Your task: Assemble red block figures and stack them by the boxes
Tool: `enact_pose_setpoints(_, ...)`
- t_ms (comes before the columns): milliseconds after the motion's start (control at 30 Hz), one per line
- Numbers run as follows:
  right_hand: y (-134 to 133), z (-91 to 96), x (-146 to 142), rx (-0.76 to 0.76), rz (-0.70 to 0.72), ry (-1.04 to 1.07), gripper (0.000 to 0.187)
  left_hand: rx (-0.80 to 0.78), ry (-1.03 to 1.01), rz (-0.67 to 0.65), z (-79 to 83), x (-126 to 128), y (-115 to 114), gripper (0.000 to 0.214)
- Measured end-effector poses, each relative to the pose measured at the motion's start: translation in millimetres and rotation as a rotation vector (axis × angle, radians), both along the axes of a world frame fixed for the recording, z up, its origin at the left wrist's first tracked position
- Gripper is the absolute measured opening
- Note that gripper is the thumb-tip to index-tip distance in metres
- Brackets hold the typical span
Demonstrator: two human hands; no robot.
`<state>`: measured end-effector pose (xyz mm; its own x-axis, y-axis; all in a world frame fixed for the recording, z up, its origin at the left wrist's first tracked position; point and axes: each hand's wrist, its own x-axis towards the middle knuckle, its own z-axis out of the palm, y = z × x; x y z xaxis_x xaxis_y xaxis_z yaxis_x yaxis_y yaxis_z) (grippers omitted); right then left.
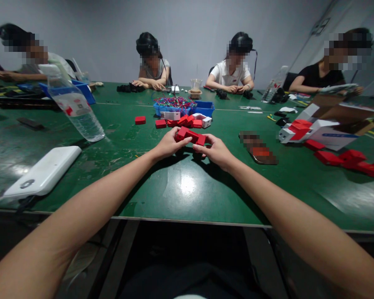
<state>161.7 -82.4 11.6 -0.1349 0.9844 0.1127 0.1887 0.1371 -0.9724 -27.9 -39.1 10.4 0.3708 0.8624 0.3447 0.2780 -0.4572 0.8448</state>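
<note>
Between my hands, just above the green table, is a red block-shaped plastic housing (191, 136) with a recess in its middle. My left hand (171, 143) grips its left end, thumb along the near side. Its right end is pinched by the fingers of my right hand (216, 150). Just beyond my hands lies a loose group of red plastic pieces (185, 121), with a white housing (206, 121) at its right and another white piece (170, 116) behind. A single red piece (140, 120) lies apart to the left.
Behind the pieces stand blue bins (204, 109), one heaped with coloured wires (174, 103). A water bottle (77, 110) and a white power bank (45, 170) are at left. A phone (258, 148), an open carton (333, 120) and more red pieces (350, 158) lie right. Several people sit opposite.
</note>
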Motion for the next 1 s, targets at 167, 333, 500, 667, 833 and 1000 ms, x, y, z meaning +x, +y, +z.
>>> enact_pose_setpoints(167, 2.4, -2.6, 2.7, 0.04, -0.023, -0.049, 0.055, 0.258, 0.163, 0.069, -3.8, -3.0, 0.7, 0.045)
enact_pose_setpoints(333, 6.1, -5.1, 6.9, 0.094, -0.018, -0.147, 0.054, 0.536, 0.284, 0.084, -9.5, -6.6, 2.0, 0.045)
enact_pose_setpoints(500, 7.7, -7.3, 6.6, 0.126, 0.01, -0.135, 0.054, 0.734, 0.311, 0.078, -11.2, -8.5, 3.5, 0.047)
enact_pose_setpoints(667, 8.3, -10.1, 5.4, 0.193, 0.083, -0.139, 0.052, 0.923, 0.322, 0.104, -6.9, -6.3, -1.5, 0.058)
enact_pose_setpoints(833, 10.9, -15.2, 6.5, 0.251, 0.105, -0.11, 0.055, 1.031, 0.331, 0.063, -3.0, -4.1, -5.6, 0.063)
enact_pose_setpoints(1000, 10.1, -15.5, 7.5, 0.276, 0.106, -0.192, 0.054, 1.099, 0.367, -0.045, -1.7, -1.1, -6.5, 0.058)
